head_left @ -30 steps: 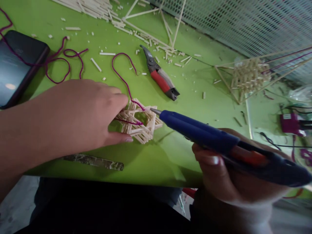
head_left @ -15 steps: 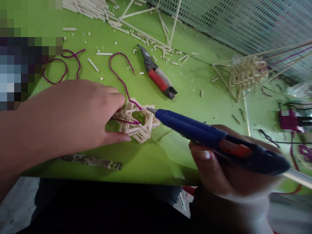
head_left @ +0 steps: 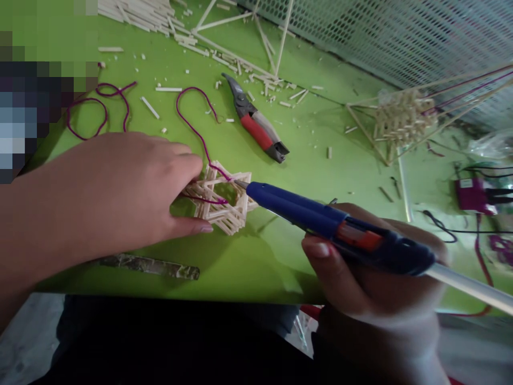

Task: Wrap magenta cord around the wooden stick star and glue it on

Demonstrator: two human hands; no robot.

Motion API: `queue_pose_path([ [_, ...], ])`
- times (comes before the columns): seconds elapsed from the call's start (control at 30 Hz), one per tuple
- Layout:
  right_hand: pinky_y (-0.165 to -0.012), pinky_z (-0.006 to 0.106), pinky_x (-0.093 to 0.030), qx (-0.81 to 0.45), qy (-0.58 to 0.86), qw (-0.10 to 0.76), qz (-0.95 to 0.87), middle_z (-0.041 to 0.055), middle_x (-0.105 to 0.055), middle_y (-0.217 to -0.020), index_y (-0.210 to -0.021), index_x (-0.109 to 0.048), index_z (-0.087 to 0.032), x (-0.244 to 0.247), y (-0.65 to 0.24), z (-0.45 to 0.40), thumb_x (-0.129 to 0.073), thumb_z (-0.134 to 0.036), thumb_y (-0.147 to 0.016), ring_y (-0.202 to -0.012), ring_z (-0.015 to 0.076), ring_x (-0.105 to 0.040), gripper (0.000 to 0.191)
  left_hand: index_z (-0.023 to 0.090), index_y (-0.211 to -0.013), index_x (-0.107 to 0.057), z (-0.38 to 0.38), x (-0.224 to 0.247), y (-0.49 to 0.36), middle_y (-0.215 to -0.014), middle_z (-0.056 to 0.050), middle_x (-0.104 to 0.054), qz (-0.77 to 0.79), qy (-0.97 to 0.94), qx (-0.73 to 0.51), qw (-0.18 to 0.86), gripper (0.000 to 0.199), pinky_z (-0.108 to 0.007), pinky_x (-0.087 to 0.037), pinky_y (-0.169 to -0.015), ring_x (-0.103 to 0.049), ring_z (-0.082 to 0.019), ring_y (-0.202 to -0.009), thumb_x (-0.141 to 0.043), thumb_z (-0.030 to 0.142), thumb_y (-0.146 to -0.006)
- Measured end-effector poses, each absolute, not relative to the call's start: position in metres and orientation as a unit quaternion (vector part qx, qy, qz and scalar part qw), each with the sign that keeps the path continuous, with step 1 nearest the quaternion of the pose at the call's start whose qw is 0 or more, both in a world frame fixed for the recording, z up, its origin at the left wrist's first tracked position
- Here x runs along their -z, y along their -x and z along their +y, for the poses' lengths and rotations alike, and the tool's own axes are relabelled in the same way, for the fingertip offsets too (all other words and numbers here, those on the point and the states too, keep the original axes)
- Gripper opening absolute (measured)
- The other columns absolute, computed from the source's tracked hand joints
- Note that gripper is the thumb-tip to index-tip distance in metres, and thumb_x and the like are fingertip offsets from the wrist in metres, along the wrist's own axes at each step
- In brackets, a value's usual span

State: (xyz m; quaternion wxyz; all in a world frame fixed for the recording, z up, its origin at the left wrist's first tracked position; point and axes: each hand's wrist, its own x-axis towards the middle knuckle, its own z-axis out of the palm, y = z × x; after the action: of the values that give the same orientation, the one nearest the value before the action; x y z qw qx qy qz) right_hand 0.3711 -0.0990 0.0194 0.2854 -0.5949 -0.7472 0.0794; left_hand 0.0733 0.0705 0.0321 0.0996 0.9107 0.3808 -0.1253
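My left hand (head_left: 120, 184) grips a small lattice of glued wooden sticks (head_left: 220, 206), with the fingertips on its left side and the thumb under it. A purple cord (head_left: 196, 120) runs across the lattice and away over the table. My right hand (head_left: 360, 267) is wrapped around a blue hot glue gun (head_left: 296, 211), whose metal nozzle sits just by the lattice's right side. A white glue stick (head_left: 468, 286) sticks out of the gun's rear.
Red-handled pruning shears (head_left: 254, 120) and loose stick pieces lie on the green table (head_left: 264, 267). A mottled strip (head_left: 146, 266) lies near the front edge. A larger stick frame (head_left: 401, 120) stands at right, before perforated mesh (head_left: 380, 37). A magenta device (head_left: 468, 195) with wires lies far right.
The glue gun has moved left, bringing its nozzle closer to the lattice, and more glue stick shows behind it. The whole scene has shifted slightly left in view.
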Motion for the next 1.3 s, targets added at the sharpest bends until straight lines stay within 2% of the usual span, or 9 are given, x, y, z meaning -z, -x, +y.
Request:
queue_pose_path([
  [0.1, -0.047, 0.03, -0.05, -0.058, 0.572, 0.288, -0.766, -0.004, -0.076, -0.076, -0.114, -0.081, -0.03, -0.021, -0.367, -0.095, -0.087, -0.033, -0.108, -0.048, 0.0131, -0.06, 0.009, 0.028, -0.116, -0.08, 0.07, -0.033, -0.075, -0.099, -0.01, -0.078, 0.378, -0.912, 0.129, 0.098, 0.07, -0.047, -0.061, -0.077, -0.077, -0.035, -0.085, -0.082, 0.093, -0.091],
  [0.23, -0.049, 0.03, -0.054, -0.06, 0.566, 0.279, -0.773, -0.0034, -0.076, -0.075, -0.114, -0.08, -0.031, -0.023, -0.363, -0.092, -0.086, -0.036, -0.109, -0.048, 0.0142, -0.061, 0.009, 0.028, -0.119, -0.08, 0.07, -0.033, -0.075, -0.102, -0.009, -0.079, 0.374, -0.914, 0.13, 0.09, 0.069, -0.046, -0.06, -0.077, -0.079, -0.036, -0.089, -0.08, 0.092, -0.093],
  [0.43, -0.047, 0.03, -0.048, -0.076, 0.545, 0.286, -0.785, -0.0045, -0.074, -0.075, -0.119, -0.08, -0.031, -0.02, -0.363, -0.091, -0.087, -0.036, -0.107, -0.048, 0.0141, -0.059, 0.015, 0.028, -0.109, -0.077, 0.069, -0.031, -0.074, -0.102, -0.007, -0.081, 0.384, -0.91, 0.12, 0.099, 0.068, -0.043, -0.054, -0.075, -0.075, -0.03, -0.083, -0.083, 0.093, -0.091],
  [0.63, -0.047, 0.029, -0.051, -0.073, 0.544, 0.272, -0.79, -0.0052, -0.077, -0.076, -0.119, -0.079, -0.03, -0.023, -0.364, -0.09, -0.085, -0.036, -0.11, -0.049, 0.0141, -0.062, 0.012, 0.029, -0.105, -0.076, 0.068, -0.032, -0.075, -0.101, -0.007, -0.081, 0.384, -0.909, 0.131, 0.093, 0.067, -0.041, -0.04, -0.062, -0.073, -0.028, -0.079, -0.082, 0.095, -0.092],
  [0.7, -0.048, 0.029, -0.053, -0.061, 0.549, 0.264, -0.791, -0.0061, -0.077, -0.076, -0.117, -0.077, -0.03, -0.026, -0.363, -0.091, -0.084, -0.033, -0.11, -0.049, 0.0133, -0.062, 0.01, 0.029, -0.102, -0.076, 0.067, -0.031, -0.073, -0.099, -0.007, -0.082, 0.373, -0.917, 0.114, 0.085, 0.064, -0.042, -0.044, -0.064, -0.073, -0.027, -0.078, -0.083, 0.092, -0.093],
  [0.87, -0.054, 0.032, -0.058, -0.065, 0.57, 0.27, -0.773, -0.0045, -0.081, -0.082, -0.116, -0.077, -0.032, -0.026, -0.363, -0.095, -0.083, -0.031, -0.11, -0.053, 0.0157, -0.068, 0.009, 0.028, -0.104, -0.079, 0.067, -0.03, -0.069, -0.097, -0.007, -0.081, 0.366, -0.919, 0.11, 0.096, 0.06, -0.044, -0.06, -0.081, -0.073, -0.028, -0.079, -0.084, 0.088, -0.095],
  [0.93, -0.054, 0.032, -0.058, -0.065, 0.57, 0.275, -0.772, -0.0043, -0.08, -0.081, -0.116, -0.078, -0.032, -0.024, -0.364, -0.095, -0.083, -0.032, -0.11, -0.053, 0.0159, -0.067, 0.009, 0.028, -0.105, -0.079, 0.067, -0.031, -0.071, -0.097, -0.007, -0.081, 0.371, -0.916, 0.111, 0.103, 0.06, -0.045, -0.059, -0.081, -0.074, -0.029, -0.08, -0.084, 0.087, -0.095],
  [1.1, -0.051, 0.031, -0.055, -0.072, 0.555, 0.278, -0.781, -0.0045, -0.077, -0.079, -0.119, -0.078, -0.03, -0.02, -0.364, -0.093, -0.086, -0.033, -0.107, -0.05, 0.0147, -0.063, 0.014, 0.03, -0.105, -0.077, 0.067, -0.035, -0.078, -0.103, -0.009, -0.084, 0.392, -0.904, 0.14, 0.099, 0.066, -0.045, -0.05, -0.067, -0.075, -0.032, -0.082, -0.085, 0.093, -0.09],
  [1.3, -0.049, 0.034, -0.055, -0.084, 0.546, 0.286, -0.783, -0.0026, -0.08, -0.082, -0.122, -0.081, -0.032, -0.018, -0.362, -0.093, -0.085, -0.036, -0.11, -0.051, 0.0175, -0.065, 0.013, 0.03, -0.107, -0.079, 0.067, -0.037, -0.08, -0.104, -0.009, -0.082, 0.397, -0.898, 0.164, 0.101, 0.068, -0.047, -0.052, -0.067, -0.076, -0.033, -0.084, -0.084, 0.095, -0.09],
])
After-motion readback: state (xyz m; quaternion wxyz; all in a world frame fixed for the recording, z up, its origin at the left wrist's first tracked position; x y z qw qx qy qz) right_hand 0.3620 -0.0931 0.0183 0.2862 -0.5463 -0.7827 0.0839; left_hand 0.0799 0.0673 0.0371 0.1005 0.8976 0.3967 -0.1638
